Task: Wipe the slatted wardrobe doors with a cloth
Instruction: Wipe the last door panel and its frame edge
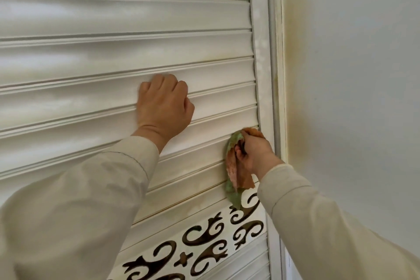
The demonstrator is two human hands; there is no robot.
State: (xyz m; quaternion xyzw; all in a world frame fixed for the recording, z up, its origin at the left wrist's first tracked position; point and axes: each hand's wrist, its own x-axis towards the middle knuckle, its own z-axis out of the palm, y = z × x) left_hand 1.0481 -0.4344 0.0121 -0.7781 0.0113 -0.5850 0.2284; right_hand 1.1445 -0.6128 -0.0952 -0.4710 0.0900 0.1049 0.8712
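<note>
Head view, one cloth (235, 174), two hands, one slatted door (113, 52)

— What's there to count?
— One slatted wardrobe door (127, 52), with one cut-out scroll band (204, 243) near its bottom edge.
— Slats?
— About nine above that band; more below it, too cropped to count.
— And the rest?
— Two hands: left hand (163, 107), right hand (255, 151). One cloth (234, 173). Two sleeves (75, 211). One wall (352, 75).
</note>
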